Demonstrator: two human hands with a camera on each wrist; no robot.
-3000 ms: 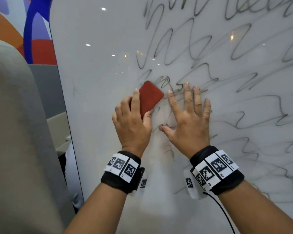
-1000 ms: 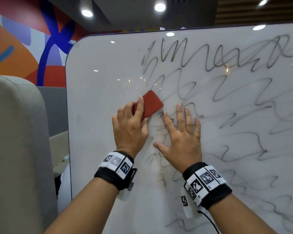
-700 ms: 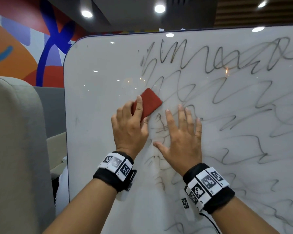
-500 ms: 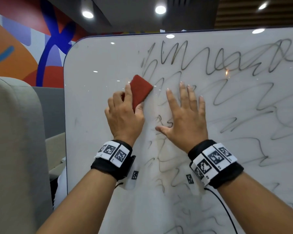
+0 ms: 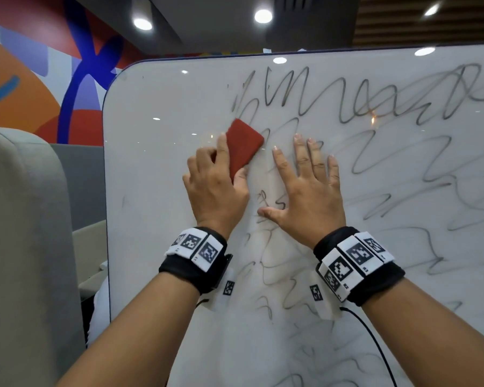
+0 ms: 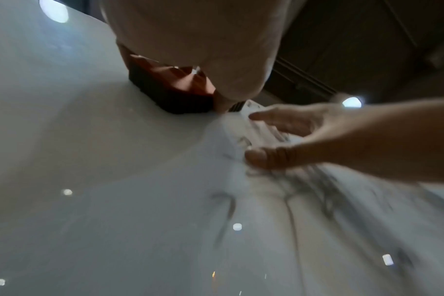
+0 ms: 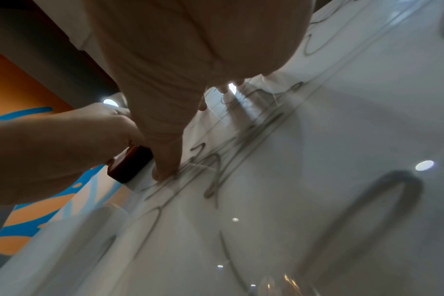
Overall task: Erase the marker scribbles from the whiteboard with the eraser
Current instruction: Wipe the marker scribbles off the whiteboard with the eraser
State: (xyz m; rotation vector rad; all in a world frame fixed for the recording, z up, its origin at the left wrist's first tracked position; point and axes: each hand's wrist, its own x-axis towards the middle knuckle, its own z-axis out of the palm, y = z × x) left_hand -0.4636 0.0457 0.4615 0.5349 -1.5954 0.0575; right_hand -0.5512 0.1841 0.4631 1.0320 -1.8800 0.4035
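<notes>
left hand (image 5: 215, 191) grips the red eraser (image 5: 242, 146) against the whiteboard (image 5: 157, 191); right hand (image 5: 308, 196) lies flat, fingers spread, over grey scribbles (image 5: 375, 107).

Both forearms are seen bare, no sleeves. A black fabric wristband (image 5: 192, 270) is worn on the left wrist, topped by a white strip of three square black-and-white fiducial markers (image 5: 196, 247). A matching black band (image 5: 375, 283) is worn on the right wrist, with a strip of four such markers (image 5: 352, 258) set across its top. A further small marker tag (image 5: 229, 288) is seen under the left band, another (image 5: 316, 292) on a white housing under the right band. A thin black cable (image 5: 375, 342) is run from the right wrist unit along the forearm. Fingernails are left short and unpainted.
</notes>
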